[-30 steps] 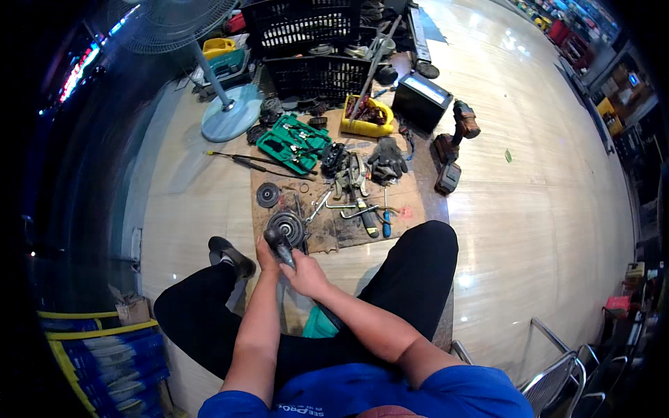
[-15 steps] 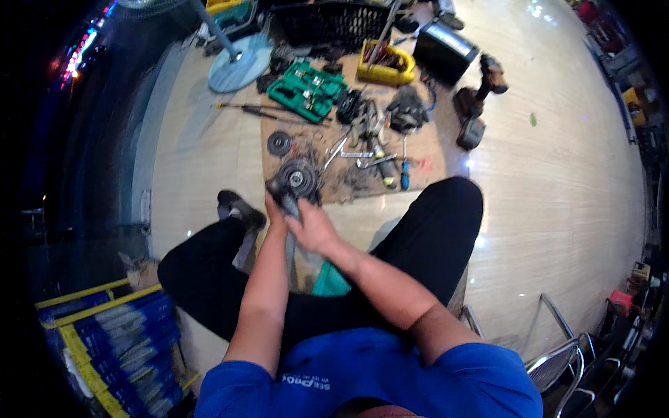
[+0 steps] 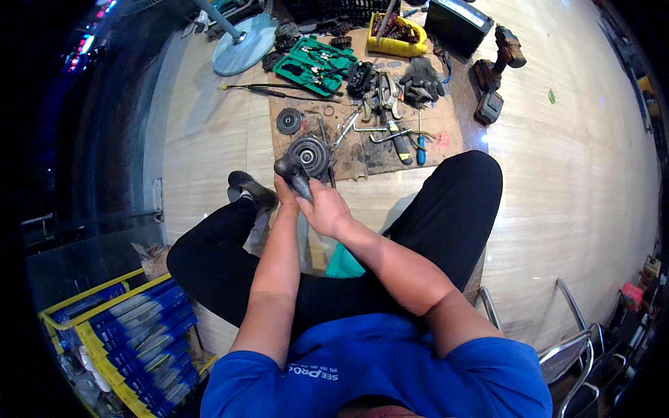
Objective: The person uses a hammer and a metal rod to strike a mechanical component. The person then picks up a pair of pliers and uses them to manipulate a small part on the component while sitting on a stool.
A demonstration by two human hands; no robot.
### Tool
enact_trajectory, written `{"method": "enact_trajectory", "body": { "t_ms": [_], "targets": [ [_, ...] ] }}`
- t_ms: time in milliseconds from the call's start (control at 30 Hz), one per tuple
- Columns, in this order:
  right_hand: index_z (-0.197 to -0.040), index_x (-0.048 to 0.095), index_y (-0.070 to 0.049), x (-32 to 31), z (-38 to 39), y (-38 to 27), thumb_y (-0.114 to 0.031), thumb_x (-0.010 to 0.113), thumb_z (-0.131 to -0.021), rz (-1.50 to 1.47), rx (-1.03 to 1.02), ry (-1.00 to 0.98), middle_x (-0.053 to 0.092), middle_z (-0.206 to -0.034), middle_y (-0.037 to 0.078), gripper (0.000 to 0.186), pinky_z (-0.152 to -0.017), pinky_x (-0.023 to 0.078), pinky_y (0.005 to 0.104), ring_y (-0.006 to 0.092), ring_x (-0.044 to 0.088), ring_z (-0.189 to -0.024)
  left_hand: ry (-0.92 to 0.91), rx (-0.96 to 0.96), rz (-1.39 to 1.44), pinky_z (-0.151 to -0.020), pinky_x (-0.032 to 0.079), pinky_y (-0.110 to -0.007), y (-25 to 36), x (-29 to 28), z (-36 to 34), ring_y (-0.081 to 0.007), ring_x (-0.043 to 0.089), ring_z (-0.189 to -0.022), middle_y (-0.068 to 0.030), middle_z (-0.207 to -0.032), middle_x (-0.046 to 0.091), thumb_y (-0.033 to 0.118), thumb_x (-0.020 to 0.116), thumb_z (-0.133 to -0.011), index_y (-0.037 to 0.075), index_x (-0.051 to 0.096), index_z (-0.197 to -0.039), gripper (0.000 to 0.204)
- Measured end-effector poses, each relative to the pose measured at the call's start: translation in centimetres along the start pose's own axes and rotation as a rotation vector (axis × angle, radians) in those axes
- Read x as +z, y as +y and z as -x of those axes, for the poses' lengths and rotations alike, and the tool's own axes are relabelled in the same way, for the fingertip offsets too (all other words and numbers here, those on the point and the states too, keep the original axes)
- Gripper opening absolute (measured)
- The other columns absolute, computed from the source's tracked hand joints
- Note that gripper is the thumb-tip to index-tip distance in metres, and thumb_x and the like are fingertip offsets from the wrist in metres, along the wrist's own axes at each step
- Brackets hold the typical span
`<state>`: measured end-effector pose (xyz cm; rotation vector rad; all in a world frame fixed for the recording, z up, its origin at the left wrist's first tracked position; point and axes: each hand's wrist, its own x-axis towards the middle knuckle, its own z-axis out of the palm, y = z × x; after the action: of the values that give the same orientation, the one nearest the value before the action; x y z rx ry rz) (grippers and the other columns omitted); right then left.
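Observation:
My right hand [image 3: 327,209] is closed around the grey grip of a dark hand tool with a rounded head [image 3: 293,173]; its exact kind is unclear. My left hand [image 3: 286,193] presses against the tool's left side, its fingers mostly hidden behind it. Just beyond the tool's head, a dark round wheel hub or pulley [image 3: 311,153] lies on a stained cardboard sheet [image 3: 362,157]. A smaller dark disc [image 3: 289,121] sits past it to the left. Spanners [image 3: 346,129], pliers [image 3: 401,143] and a blue-handled screwdriver [image 3: 421,150] lie to the right.
Farther off are a green tool case [image 3: 317,66], dark gloves [image 3: 421,78], a yellow container [image 3: 397,36], a black battery-like box [image 3: 456,28] and a cordless drill [image 3: 495,73]. A round stand base [image 3: 244,45] stands at the far left. A metal-framed chair [image 3: 571,341] is at my right.
The whole view has shifted, so the cardboard and its tools appear higher and slightly to the right. Both hands stay at the tool, near the round hub.

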<state>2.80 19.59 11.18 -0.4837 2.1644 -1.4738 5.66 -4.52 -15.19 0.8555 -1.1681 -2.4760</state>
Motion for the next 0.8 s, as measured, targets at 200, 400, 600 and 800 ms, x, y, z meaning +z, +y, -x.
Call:
{"method": "enact_trajectory", "body": {
  "t_ms": [200,400,600,800],
  "targets": [
    [-0.1,0.053,0.002,-1.6,-0.1,0.3,-0.024,0.063,-0.088,0.025,0.015,0.001,0.064,-0.088,0.031,0.031,-0.078,0.048,0.054,0.0492,0.06,-0.089,0.221,-0.159,0.038,-0.107,0.04,-0.044,-0.8,3.9,0.4,-0.0287,0.053,-0.119,-0.008,-0.132,0.056,0.066,0.057,-0.081,0.015,0.052,-0.136,0.075],
    [-0.099,0.052,0.004,-2.0,0.7,0.5,-0.024,0.063,-0.088,-0.019,-0.025,0.013,0.063,-0.086,0.032,0.032,-0.076,0.048,0.0545,0.0496,0.061,-0.087,-0.183,0.269,-0.772,-0.099,0.041,-0.037,-0.2,8.1,2.6,-0.0243,0.053,-0.113,-0.0113,-0.122,0.059,0.037,0.057,-0.094,0.01,0.056,-0.117,0.035],
    [-0.099,0.052,0.003,-0.8,-0.1,1.1,-0.024,0.064,-0.088,0.021,0.04,0.023,0.063,-0.086,0.032,0.031,-0.076,0.049,0.0538,0.049,0.061,-0.087,-0.059,0.03,0.089,-0.093,0.049,-0.036,1.7,9.0,3.8,-0.0209,0.061,-0.102,-0.0063,-0.108,0.065,0.047,0.044,-0.095,0.012,0.061,-0.116,0.045],
    [-0.101,0.053,0.003,-0.5,0.3,-0.2,-0.024,0.063,-0.088,-0.049,-0.041,0.026,0.064,-0.088,0.031,0.032,-0.077,0.049,0.0535,0.049,0.061,-0.087,-0.095,0.077,0.132,-0.093,0.05,-0.037,2.0,6.8,2.8,-0.022,0.061,-0.103,-0.0062,-0.108,0.065,0.051,0.044,-0.094,0.013,0.061,-0.118,0.049]
  ]
}}
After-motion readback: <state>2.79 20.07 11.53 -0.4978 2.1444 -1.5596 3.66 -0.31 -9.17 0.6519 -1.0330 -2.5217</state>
